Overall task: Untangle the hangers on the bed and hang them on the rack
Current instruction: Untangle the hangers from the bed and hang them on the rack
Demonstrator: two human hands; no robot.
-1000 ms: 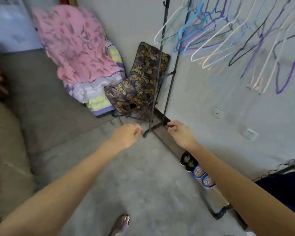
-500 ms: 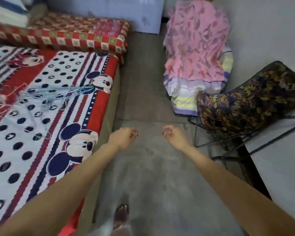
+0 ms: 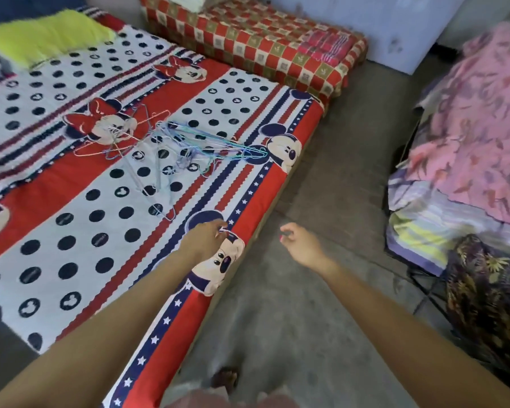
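Bed (image 3: 71, 219) at left under a spotted cartoon sheet; tangled hangers (image 3: 165, 142) mid-sheet, toward its right edge. Left hand (image 3: 202, 240) over that edge, fingers curled, hold unclear. Right hand (image 3: 299, 242) above bare floor (image 3: 321, 178), loosely curled, holding nothing. Pink cloth pile (image 3: 480, 136) far right.

The scene is seen through one wide-angle head-worn camera, aimed forward and down from standing height; the bed (image 3: 71, 231) is taken in at left, the floor (image 3: 321, 201) at right; both forearms are seen close below.
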